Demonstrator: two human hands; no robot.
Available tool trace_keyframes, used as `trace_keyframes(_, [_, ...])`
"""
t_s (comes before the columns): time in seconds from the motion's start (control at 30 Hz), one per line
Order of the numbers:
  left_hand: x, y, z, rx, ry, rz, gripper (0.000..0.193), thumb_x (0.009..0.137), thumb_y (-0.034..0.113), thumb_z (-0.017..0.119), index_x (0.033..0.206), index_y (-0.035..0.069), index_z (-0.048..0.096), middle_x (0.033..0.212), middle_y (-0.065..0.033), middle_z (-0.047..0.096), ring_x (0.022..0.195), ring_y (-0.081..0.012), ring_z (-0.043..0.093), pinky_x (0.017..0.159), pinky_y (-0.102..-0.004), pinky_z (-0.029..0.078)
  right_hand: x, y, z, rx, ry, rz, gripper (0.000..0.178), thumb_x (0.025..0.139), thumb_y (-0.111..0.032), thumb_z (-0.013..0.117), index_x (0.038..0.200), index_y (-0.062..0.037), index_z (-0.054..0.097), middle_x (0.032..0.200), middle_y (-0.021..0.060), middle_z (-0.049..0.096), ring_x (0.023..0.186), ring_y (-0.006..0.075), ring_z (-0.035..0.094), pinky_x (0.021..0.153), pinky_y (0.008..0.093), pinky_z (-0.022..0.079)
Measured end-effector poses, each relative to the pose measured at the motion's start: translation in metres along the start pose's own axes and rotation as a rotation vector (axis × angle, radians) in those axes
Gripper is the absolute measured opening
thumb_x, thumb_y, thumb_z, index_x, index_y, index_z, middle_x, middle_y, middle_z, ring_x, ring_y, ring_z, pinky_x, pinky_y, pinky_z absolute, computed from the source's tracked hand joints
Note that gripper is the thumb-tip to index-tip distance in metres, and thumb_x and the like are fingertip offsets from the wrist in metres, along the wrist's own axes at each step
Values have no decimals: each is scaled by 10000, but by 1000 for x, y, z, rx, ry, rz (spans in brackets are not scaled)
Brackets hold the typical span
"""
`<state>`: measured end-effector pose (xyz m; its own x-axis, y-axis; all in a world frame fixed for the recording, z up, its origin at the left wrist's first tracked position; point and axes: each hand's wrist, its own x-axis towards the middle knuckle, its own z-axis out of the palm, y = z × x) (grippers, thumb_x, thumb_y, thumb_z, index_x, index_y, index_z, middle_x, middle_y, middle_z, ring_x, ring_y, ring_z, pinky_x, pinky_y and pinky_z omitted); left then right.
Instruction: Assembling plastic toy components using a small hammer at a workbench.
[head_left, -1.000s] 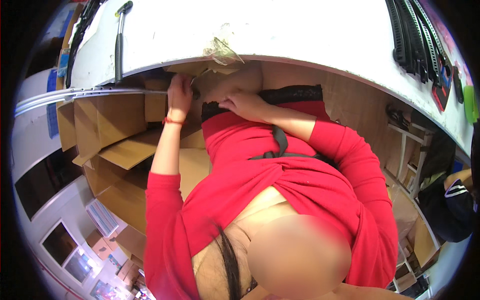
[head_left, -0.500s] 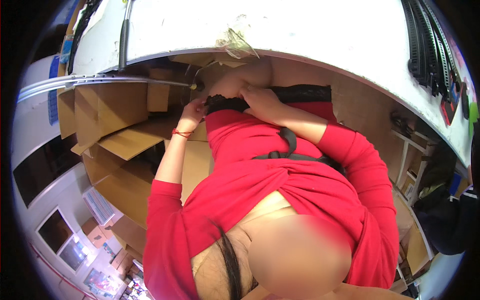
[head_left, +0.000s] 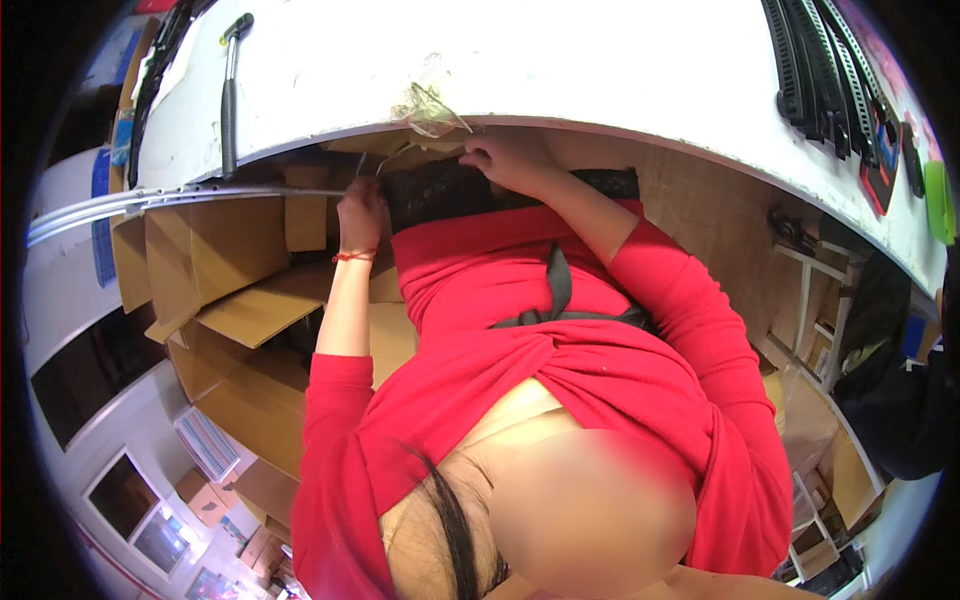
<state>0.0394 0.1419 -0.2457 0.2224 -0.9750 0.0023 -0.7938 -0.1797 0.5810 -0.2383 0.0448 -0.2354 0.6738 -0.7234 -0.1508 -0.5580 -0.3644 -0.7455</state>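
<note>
A red dress (head_left: 480,262) with a black lace hem (head_left: 432,196) lies across my lap, a black tie belt (head_left: 558,285) at its waist. At the left end of the lace my left hand (head_left: 360,210) is closed, its fingers pinching the edge. My right hand (head_left: 512,163) is over the lap, just below the white table's (head_left: 600,70) near edge. Its fingers are curled together, and whatever they hold, if anything, cannot be made out. Between the two hands the lace is spread over the thighs.
A hammer (head_left: 229,110) and a crumpled clear wrapper (head_left: 430,108) lie on the table. Thin metal rods (head_left: 130,203) jut in from the left above open cardboard boxes (head_left: 225,250). Black slotted strips (head_left: 815,85) and a red-and-black tool (head_left: 880,185) rest at the right.
The lace hem has been drawn away from me, covering more of the thighs. Both hands have moved toward the table, and the right hand has lifted off the lap. The view has shifted slightly.
</note>
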Motion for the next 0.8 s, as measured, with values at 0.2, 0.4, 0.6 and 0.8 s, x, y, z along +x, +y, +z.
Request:
trace_keyframes(0.2, [2, 10, 7, -46, 77, 45, 161, 877, 36, 582, 1024, 9, 643, 924, -224, 668, 864, -395, 664, 722, -446, 517, -5, 6, -1, -208, 175, -160, 267, 871, -376, 661, 909, -114, 693, 880, 135, 667, 840, 323, 646, 728, 443, 507])
trace_keyframes(0.4, [-38, 88, -20, -186, -303, 338, 328, 781, 127, 764, 1075, 45, 643, 953, -137, 626, 903, -307, 584, 802, -379, 488, -119, 6, -76, 129, 38, -18, 301, 823, -344, 723, 960, -89, 642, 827, 110, 615, 782, 287, 588, 728, 384, 479])
trace_keyframes(0.6, [-48, 89, -20, -53, -285, 388, 231, 804, 25, 706, 1026, 23, 643, 920, -144, 564, 911, -328, 542, 823, -369, 465, -164, 10, -72, -209, 133, -44, 341, 818, -328, 739, 990, -65, 606, 1013, 152, 574, 977, 312, 545, 813, 364, 445])
trace_keyframes(0.8, [-16, 74, -10, -570, -108, -124, 103, 990, 75, 519, 1075, 29, 552, 913, -94, 619, 843, -164, 568, 789, -293, 472, -169, 15, -92, 396, -82, 361, 351, 894, -380, 665, 1014, -55, 610, 944, 183, 630, 902, 356, 602, 808, 411, 473])
